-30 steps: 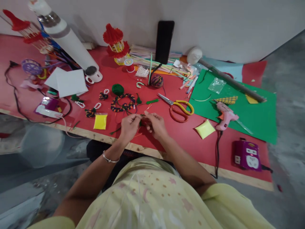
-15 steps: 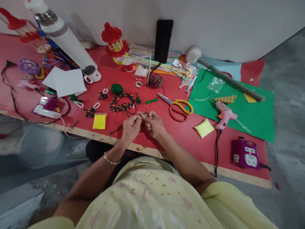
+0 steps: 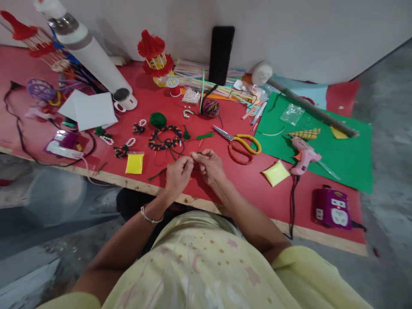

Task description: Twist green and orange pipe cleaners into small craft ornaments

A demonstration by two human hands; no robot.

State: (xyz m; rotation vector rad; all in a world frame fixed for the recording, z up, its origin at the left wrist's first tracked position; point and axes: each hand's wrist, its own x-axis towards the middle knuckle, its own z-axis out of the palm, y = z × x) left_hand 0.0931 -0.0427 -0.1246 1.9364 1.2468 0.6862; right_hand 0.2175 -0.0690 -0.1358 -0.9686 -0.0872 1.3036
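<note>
My left hand (image 3: 178, 172) and my right hand (image 3: 210, 166) meet at the fingertips near the front of the red table, both pinched closed. Between them is thin dark green yarn (image 3: 157, 175), whose loose end trails left of my left hand. Just beyond lies a braided ring (image 3: 177, 135) of dark, orange and purple yarn, with green strands running from it toward my fingers. A green yarn ball (image 3: 158, 120) touches the ring's far side. To the right of my right hand rest scissors (image 3: 238, 139) with yellow and red handles, blades apart. My fingers cover the yarn where they meet.
On the left are a yellow packet (image 3: 134, 164), beaded yarn pieces (image 3: 121, 150) and a white mug (image 3: 125, 104). A multicoloured yarn ball (image 3: 211, 108) and phone (image 3: 222, 56) stand behind. Rightward lie a pink glue gun (image 3: 304, 156), a pale yellow packet (image 3: 276, 173) and a purple power socket (image 3: 333, 208).
My hands have shifted very slightly to the right, and the right fingers have moved a little. Both remain pinched together on the yarn; the things on the table lie as before.
</note>
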